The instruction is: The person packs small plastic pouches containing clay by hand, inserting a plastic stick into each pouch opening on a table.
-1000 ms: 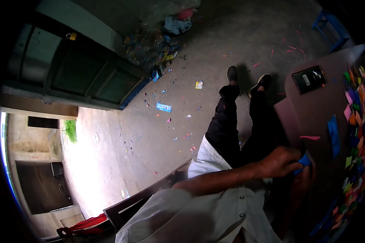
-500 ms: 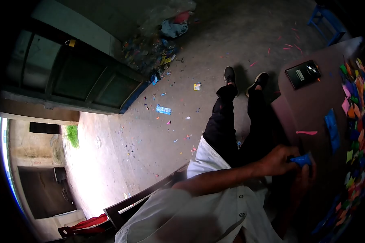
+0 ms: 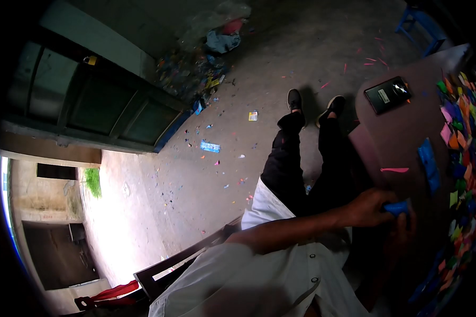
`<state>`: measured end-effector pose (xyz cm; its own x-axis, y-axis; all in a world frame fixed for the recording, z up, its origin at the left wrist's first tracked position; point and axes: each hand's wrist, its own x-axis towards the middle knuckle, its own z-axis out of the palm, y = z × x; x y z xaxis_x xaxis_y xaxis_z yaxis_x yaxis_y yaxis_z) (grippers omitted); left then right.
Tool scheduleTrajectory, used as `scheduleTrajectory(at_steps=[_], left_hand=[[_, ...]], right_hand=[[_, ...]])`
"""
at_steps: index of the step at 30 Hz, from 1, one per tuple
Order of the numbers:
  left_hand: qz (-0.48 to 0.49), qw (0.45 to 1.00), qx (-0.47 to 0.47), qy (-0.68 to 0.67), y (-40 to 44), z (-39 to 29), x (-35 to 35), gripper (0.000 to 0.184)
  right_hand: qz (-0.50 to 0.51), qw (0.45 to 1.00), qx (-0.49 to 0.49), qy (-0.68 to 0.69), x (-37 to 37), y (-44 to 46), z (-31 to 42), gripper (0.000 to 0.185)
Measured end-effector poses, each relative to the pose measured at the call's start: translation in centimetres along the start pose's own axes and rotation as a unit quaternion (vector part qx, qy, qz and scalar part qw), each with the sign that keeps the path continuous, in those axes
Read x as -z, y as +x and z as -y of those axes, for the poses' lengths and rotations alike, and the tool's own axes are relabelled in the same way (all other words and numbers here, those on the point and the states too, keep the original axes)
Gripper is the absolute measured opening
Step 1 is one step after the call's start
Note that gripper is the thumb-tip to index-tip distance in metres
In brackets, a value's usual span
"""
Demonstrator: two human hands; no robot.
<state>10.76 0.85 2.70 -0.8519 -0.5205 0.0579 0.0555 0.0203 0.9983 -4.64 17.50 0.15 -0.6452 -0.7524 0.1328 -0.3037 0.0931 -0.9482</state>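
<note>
My left hand reaches across my lap from the left, its fingers closed on a small blue plastic packet. Below the packet, my right hand is in shadow, with its fingertips against the packet's lower right side. Just above the hands, a thin pink strip lies on the brown table. A longer flat blue wrapper rests to the right of that strip. Print on the held packet is too small to read.
A dark phone lies on the table's far part. Many coloured scraps are heaped along its right side. A blue stool stands beyond. Litter dots the floor, with a rubbish heap beside a dark door.
The view has shifted slightly. Both hands stay at the blue packet, which has turned a little between the fingers. Table items have not otherwise moved.
</note>
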Motion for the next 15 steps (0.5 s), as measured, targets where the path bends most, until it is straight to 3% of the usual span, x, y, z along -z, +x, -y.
scheduleTrajectory(at_steps=[3,6,9,12,14,15], left_hand=[[-0.017,0.999,-0.037,0.013,0.1,0.7,-0.2,0.03],[-0.015,0.998,-0.046,0.044,0.0,0.6,0.0,0.028],[0.016,0.997,-0.03,0.073,-0.3,-0.1,0.2,0.028],[0.012,1.0,-0.015,-0.003,-0.5,-0.9,0.2,0.028],[-0.005,0.999,-0.035,-0.04,-0.4,0.5,0.0,0.029],[-0.007,0.999,-0.019,-0.044,-0.6,1.4,-0.1,0.027]], right_hand=[[0.016,1.0,0.011,-0.008,1.0,-0.3,-1.1,0.044],[0.032,0.986,0.087,-0.138,1.2,-0.4,-1.3,0.042],[-0.006,1.0,0.013,-0.016,0.8,-0.8,-1.6,0.04],[0.001,0.997,0.005,-0.073,2.0,-1.0,-2.4,0.039],[0.003,0.993,-0.11,0.052,1.5,-0.5,-0.9,0.04],[0.013,0.997,-0.066,-0.035,1.4,-0.6,-0.6,0.04]])
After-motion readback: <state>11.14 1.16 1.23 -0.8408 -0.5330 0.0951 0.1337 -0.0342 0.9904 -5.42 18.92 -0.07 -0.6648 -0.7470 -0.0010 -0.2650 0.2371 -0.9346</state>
